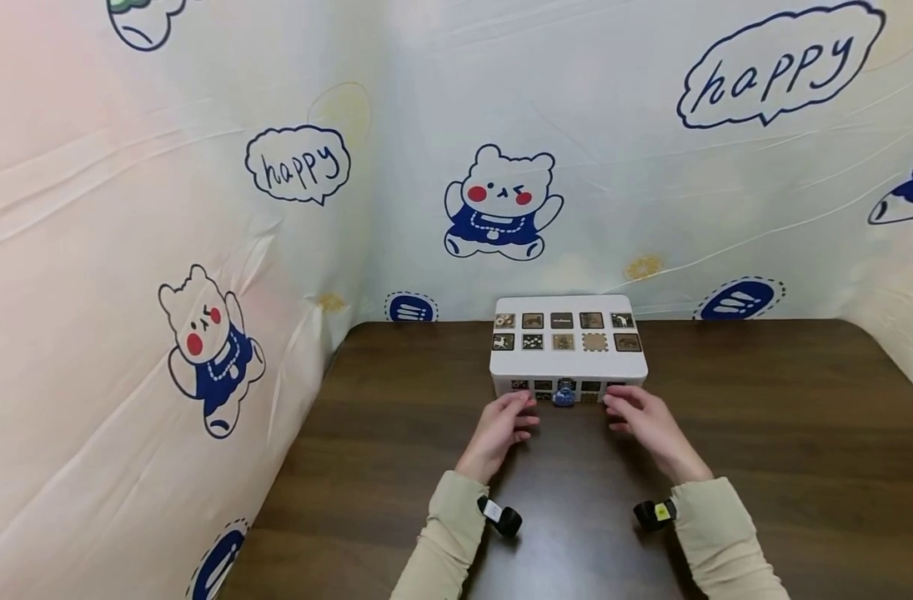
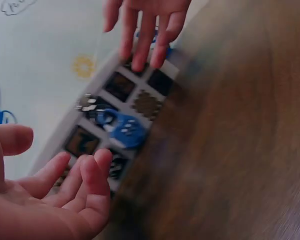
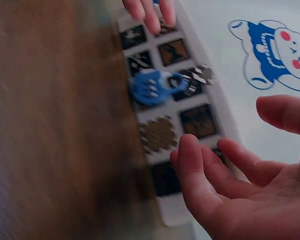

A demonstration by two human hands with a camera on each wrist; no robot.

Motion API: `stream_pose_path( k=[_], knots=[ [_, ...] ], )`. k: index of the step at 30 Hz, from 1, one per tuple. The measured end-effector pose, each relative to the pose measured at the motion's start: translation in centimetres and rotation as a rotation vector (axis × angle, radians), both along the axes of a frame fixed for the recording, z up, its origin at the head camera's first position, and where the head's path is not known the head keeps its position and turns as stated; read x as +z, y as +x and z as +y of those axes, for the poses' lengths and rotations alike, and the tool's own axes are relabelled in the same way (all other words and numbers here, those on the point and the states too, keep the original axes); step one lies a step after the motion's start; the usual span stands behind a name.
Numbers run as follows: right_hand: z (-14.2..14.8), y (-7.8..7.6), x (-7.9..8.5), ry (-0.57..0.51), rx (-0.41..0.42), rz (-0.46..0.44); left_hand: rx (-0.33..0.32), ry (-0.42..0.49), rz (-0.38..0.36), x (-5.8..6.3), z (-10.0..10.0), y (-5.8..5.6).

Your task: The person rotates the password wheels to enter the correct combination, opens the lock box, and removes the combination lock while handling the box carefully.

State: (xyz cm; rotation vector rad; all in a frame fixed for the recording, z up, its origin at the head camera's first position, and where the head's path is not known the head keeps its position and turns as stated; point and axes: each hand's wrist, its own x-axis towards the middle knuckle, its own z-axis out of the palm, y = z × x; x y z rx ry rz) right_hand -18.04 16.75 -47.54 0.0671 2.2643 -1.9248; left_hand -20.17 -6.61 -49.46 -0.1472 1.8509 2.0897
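Observation:
A white box [image 1: 564,362] with dark and tan square pictures on its lid and front stands at the table's back edge. From a metal clasp [image 3: 197,80] on its front hangs a blue combination padlock [image 1: 564,393], its dials facing outward. My left hand [image 1: 504,425] is to the left of the padlock, fingers loosely bent and holding nothing. To the right, my right hand [image 1: 649,421] mirrors it, also with nothing between fingers and thumb. Both hands' fingertips are close to the box's front; whether they touch it I cannot tell. Both wrist views are blurred around the padlock.
The dark brown wooden table [image 1: 396,433] extends to both sides of the box and towards me. Behind it and at the left hangs a pale cloth [image 1: 403,167] printed with bears and speech bubbles. Each wrist carries a small black camera [image 1: 509,522].

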Motion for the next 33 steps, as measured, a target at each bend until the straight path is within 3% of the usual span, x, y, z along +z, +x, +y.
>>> stream_pose_path(
  k=[7,11,15,25,30,33],
  knots=[
    [-2.6,-0.1,-3.2,-0.123,-0.032,-0.075,0.049,0.003,0.025,-2.5,2.3,0.2],
    [-3.7,0.7,-4.8,-0.164,-0.080,-0.115,0.068,-0.057,0.043,-3.8,3.3,1.0],
    [-4.5,1.0,-5.8,-0.190,-0.117,-0.129,0.102,-0.124,0.076,-4.2,4.0,1.5],
    [-5.2,0.2,-6.0,-0.200,-0.148,-0.112,0.135,-0.141,0.166,-4.5,5.1,1.1],
    [-5.2,-0.6,-5.4,-0.233,-0.142,-0.092,0.118,-0.143,0.239,-4.3,5.4,0.0],
    [-5.2,-1.0,-5.0,-0.276,-0.129,-0.109,0.113,-0.126,0.229,-4.2,5.5,-0.8]
  ],
)
